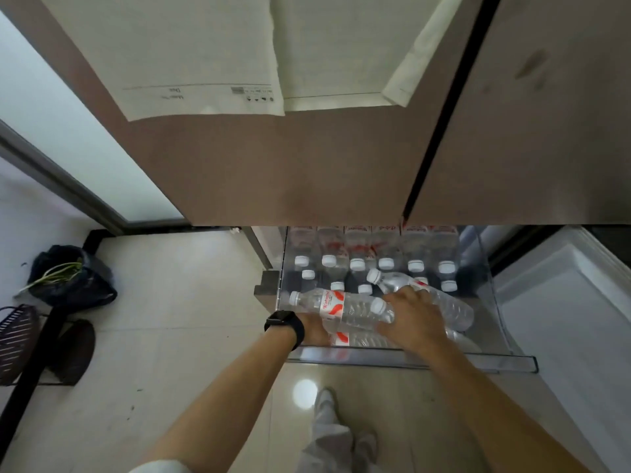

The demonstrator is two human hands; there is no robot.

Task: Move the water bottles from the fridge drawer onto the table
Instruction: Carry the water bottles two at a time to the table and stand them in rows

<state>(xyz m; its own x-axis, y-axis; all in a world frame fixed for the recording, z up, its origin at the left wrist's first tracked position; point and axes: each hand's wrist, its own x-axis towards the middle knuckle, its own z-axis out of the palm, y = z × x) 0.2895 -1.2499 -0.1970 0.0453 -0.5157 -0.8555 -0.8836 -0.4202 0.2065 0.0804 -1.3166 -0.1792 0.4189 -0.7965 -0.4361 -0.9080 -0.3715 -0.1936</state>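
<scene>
The clear fridge drawer [409, 358] is pulled out. It holds ten upright water bottles [357, 264], counted by their white caps, six of them in the far row. Four more lie on top near the front. The left hand [312, 329], with one black watch [283, 322], sits under the leftmost lying bottle [341, 307]; its fingers are hidden, so I cannot tell its grip. The right hand [413, 319] curls its fingers over the slanted bottle [450, 307].

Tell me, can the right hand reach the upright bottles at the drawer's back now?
Probably yes: the drawer is open, the upright bottles show bare caps, but the right hand first must release the lying bottle it holds.
</scene>
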